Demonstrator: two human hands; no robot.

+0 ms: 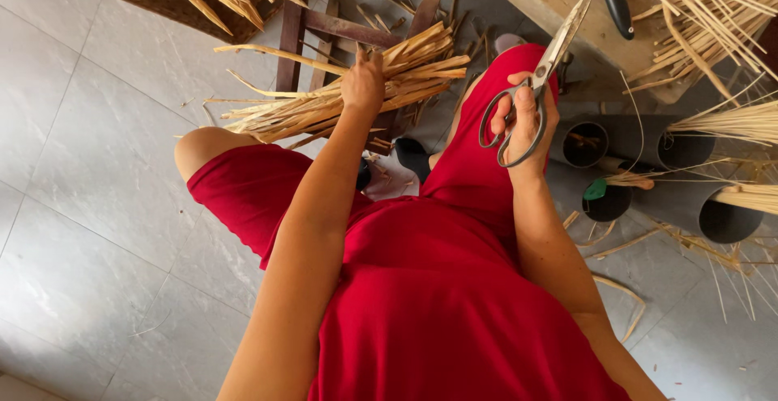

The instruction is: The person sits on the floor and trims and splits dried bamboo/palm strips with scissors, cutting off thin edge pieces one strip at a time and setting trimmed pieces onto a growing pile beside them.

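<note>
The left hand (362,85) grips a bundle of flat tan bamboo strips (356,89) at twelve o'clock, apparently untrimmed; the right hand (523,117), at two o'clock, holds grey metal scissors (535,77), blades shut. Offcuts litter the grey tiled floor (97,166).

— Looking straight down here, and it's one garment filling the view: a bright red, plain-woven dress (438,287), no pattern on it at all.

— Sleeves?

— None showing. Both arms are bare from the upper arm down, the left hand (362,85) and the right hand (523,121) bare too, no rings, watch or bracelet that I can make out.

— How far does the red cloth run?

— It covers the lap and both thighs; the hem ends at the knee, with one bare knee (203,146) poking out on the left. The fabric lies smooth, with a few soft folds across the middle.

— Footwear?

— Too hidden to tell.
</note>
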